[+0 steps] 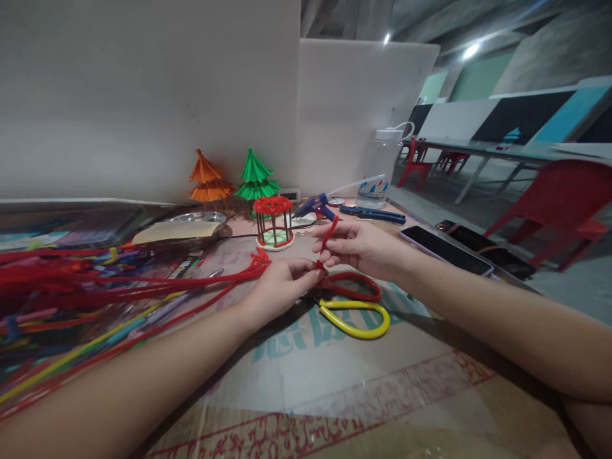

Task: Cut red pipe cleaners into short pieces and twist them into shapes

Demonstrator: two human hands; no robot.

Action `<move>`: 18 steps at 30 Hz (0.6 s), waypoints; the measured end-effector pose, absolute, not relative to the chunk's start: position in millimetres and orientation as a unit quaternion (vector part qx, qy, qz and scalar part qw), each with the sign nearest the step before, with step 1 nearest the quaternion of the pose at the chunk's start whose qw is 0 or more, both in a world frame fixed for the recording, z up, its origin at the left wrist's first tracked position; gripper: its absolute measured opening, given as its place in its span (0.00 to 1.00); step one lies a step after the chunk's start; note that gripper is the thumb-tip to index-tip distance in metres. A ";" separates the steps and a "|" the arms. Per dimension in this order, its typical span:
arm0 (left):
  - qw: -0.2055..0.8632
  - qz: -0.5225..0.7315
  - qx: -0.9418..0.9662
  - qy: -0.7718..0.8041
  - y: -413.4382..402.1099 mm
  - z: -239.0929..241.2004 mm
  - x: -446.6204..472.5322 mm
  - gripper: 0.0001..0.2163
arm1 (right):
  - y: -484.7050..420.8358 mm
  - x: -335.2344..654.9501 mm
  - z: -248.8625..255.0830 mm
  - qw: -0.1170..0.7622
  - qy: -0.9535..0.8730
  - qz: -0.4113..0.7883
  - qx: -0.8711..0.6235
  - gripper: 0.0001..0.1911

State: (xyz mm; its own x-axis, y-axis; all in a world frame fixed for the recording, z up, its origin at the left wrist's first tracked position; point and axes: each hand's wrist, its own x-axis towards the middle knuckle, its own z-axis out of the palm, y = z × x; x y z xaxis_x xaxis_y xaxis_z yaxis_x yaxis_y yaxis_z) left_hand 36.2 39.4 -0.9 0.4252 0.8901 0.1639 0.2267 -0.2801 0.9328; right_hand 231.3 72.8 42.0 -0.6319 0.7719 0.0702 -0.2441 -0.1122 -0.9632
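Note:
A short red pipe cleaner (331, 231) stands up between my two hands. The thumb and fingers of my right hand (351, 245) pinch its upper part, while my left hand (292, 280) pinches its lower end. Scissors (356, 319) with one red and one yellow handle lie just below my hands; their blades are mostly hidden. Behind my left hand stands a small pavilion frame (274, 223) with a red top ring, dark posts and a pale base. Long red pipe cleaners (205, 278) stretch leftward from beside my left hand.
Orange (205, 175) and green (257, 175) tiered roofs stand at the back. A blue glue gun (318, 205), dark blue pliers-like tool (375, 214), water bottle (377, 166) and phone (444, 250) lie or stand to the right. Mixed pipe cleaners (57, 293) cover the left. Cardboard (325, 382) lies underneath.

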 end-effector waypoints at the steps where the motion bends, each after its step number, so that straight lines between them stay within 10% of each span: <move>1: 0.455 0.365 0.711 0.393 39.4 -1.0 36.6 0.13 | 73.0 231.3 41.6 0.355 -0.560 0.711 -0.235 0.10; 18: 0.459 0.351 0.719 0.387 39.2 -1.1 37.7 0.14 | 70.3 229.3 44.0 0.372 -0.550 0.714 -0.222 0.07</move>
State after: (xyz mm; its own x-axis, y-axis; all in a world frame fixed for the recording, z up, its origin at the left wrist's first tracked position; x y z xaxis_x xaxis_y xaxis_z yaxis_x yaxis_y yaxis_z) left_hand 37.7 39.2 -1.1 0.4548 0.8780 0.1495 0.2333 -0.2795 0.9314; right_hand 229.3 70.3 44.0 -0.6240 0.7759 0.0925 -0.2878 -0.1182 -0.9504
